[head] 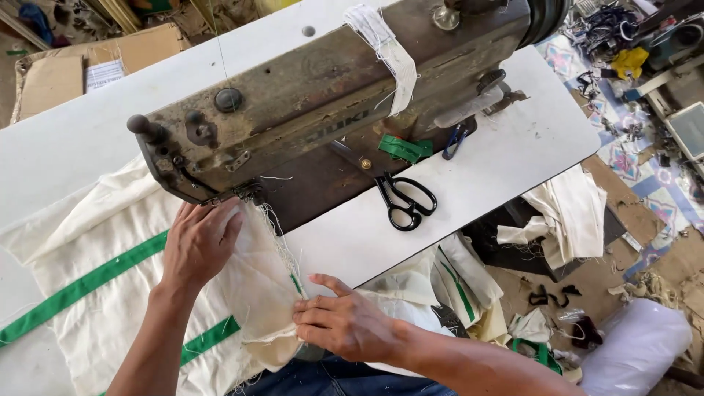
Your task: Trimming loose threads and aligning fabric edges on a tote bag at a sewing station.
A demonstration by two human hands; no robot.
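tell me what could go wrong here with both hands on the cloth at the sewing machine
The left hand presses the cream cloth right beside the needle end of the sewing machine, so fingers could get caught. Frayed threads along the cloth edge might snag. The black scissors lie loose on the white table and could be dragged off.

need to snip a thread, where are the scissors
The black scissors lie on the white table, right of the sewing machine, beyond the right hand.

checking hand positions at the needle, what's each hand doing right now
Left hand: open, flat on the cream cloth beside the sewing machine head.
Right hand: fingers curled, pinching the cloth's frayed edge at the table edge.
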